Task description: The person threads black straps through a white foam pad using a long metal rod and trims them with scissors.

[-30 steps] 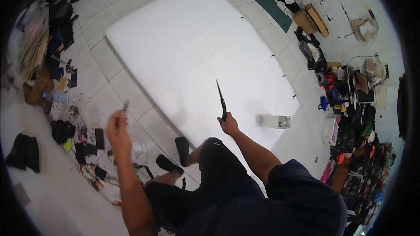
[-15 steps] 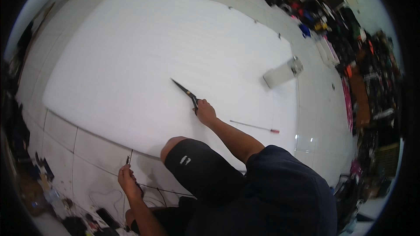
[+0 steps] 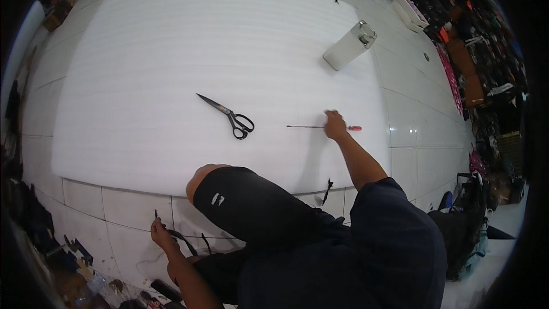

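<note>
A large pair of black-handled scissors (image 3: 231,120) lies on a white foam sheet (image 3: 131,80), blades pointing to the far left. Right of it is a long screwdriver (image 3: 303,126) with a red handle. My right hand (image 3: 335,125) is over its shaft, just left of the handle; the fingers are blurred, so I cannot tell whether they grip it. Low on the left, off the sheet, my left hand (image 3: 162,232) is closed on a thin black strap (image 3: 186,242). A small dark tip of it sticks up from the fingers.
A pale metal can (image 3: 347,47) stands near the sheet's right edge. Black clips (image 3: 336,0) sit along the far edge. Another black piece (image 3: 327,191) is at the near edge. Piled goods (image 3: 480,57) line the right side; clutter (image 3: 86,286) fills the lower left.
My right hand has let go of the scissors, which now lie on the sheet, and has moved right to the screwdriver. My left hand stays closed on the strap. The whole view has shifted.
</note>
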`<action>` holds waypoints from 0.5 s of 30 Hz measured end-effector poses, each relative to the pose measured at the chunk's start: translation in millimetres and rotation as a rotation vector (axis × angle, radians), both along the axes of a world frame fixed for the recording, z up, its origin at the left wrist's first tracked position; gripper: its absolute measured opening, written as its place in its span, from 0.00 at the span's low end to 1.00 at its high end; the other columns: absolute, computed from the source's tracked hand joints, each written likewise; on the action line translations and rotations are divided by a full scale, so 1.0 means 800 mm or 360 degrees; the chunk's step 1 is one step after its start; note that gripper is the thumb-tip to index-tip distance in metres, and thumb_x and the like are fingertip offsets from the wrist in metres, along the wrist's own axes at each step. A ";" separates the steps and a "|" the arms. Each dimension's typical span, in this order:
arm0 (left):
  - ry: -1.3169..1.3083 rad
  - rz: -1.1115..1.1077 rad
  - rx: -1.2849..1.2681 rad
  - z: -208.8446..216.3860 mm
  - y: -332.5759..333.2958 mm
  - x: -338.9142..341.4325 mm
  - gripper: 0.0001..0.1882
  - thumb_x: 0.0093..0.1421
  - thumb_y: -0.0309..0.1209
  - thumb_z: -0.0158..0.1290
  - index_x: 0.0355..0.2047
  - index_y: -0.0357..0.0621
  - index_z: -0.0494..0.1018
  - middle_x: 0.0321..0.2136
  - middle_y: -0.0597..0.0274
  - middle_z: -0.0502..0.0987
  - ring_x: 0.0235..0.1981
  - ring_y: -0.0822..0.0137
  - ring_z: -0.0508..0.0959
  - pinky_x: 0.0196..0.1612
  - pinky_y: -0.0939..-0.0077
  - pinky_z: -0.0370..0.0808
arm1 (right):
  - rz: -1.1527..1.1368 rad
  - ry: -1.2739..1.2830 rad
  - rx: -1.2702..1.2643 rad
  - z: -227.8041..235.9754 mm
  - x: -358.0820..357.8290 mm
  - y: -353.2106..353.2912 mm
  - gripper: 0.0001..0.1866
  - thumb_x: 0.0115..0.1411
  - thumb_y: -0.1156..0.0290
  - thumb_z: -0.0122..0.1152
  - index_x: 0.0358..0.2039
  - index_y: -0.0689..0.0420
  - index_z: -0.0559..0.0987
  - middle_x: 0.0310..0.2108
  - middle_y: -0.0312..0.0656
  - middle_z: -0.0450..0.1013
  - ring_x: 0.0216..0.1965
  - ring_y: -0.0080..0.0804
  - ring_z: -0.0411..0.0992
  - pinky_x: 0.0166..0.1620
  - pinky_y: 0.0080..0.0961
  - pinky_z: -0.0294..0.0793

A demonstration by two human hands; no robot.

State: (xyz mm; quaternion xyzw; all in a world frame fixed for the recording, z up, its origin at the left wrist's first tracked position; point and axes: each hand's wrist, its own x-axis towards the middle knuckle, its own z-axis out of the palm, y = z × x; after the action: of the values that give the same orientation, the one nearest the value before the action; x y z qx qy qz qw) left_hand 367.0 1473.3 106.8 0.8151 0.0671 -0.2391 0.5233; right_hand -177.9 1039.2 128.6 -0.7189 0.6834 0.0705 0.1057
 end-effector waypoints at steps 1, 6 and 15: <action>-0.0043 0.0027 0.0059 -0.003 0.017 0.009 0.15 0.61 0.40 0.56 0.36 0.39 0.76 0.25 0.65 0.69 0.28 0.73 0.66 0.30 0.76 0.63 | 0.0013 0.0248 0.0117 -0.014 -0.001 0.006 0.32 0.57 0.70 0.56 0.63 0.52 0.64 0.62 0.53 0.61 0.63 0.52 0.61 0.62 0.44 0.65; 0.0107 0.0047 -0.0080 -0.005 -0.027 0.024 0.12 0.62 0.38 0.56 0.35 0.40 0.77 0.23 0.69 0.69 0.23 0.76 0.65 0.26 0.80 0.62 | 0.0337 0.0225 -0.0432 -0.077 -0.156 0.014 0.08 0.55 0.76 0.55 0.36 0.62 0.77 0.37 0.48 0.74 0.46 0.45 0.72 0.51 0.37 0.71; -0.0562 0.0381 -0.0326 0.125 0.094 0.176 0.09 0.64 0.35 0.53 0.39 0.44 0.77 0.20 0.75 0.66 0.17 0.81 0.60 0.20 0.85 0.58 | 0.0617 -0.0194 -0.0587 0.002 -0.025 0.042 0.04 0.65 0.70 0.54 0.39 0.55 0.75 0.29 0.48 0.73 0.31 0.47 0.72 0.34 0.44 0.70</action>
State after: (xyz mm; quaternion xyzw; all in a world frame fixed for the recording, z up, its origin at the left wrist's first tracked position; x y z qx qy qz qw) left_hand 507.5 1548.5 206.5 0.7731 0.0461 -0.0345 0.6316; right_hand -197.7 1072.9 129.9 -0.8464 0.5266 -0.0795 -0.0016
